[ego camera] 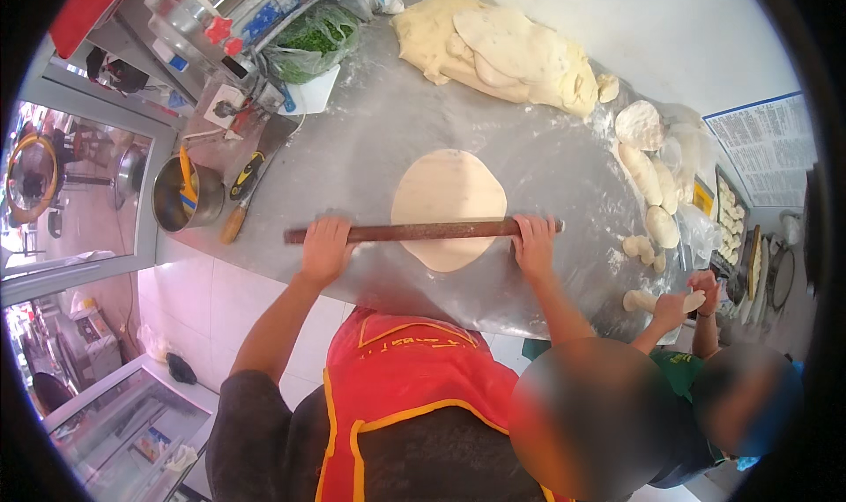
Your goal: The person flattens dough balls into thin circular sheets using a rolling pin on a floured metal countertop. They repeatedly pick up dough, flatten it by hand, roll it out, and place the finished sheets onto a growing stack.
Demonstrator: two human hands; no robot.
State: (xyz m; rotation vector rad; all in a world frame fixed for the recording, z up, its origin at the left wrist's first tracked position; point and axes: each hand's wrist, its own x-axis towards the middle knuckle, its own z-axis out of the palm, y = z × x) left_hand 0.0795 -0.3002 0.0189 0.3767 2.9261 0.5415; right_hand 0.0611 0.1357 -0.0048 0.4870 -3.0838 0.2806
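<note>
A round sheet of rolled dough (pixel 449 188) lies flat on the floured metal worktop (pixel 344 151) in front of me. Across its nearer half rests a dark wooden rolling pin (pixel 429 231), set almost level from left to right. My left hand (pixel 326 247) grips the pin near its left end, off the dough's edge. Close to the right end, my right hand (pixel 535 241) holds it too, just beyond the dough's right side. Fingers of both hands curl over the top of the pin.
A big dough mass (pixel 496 52) sits at the back wall. Left are a metal pot (pixel 188 194), a wooden-handled tool (pixel 234 221) and a bag of chopped greens (pixel 310 42). Dough pieces (pixel 644 165) line the right. A co-worker's hands (pixel 671 313) hold dough at the right corner.
</note>
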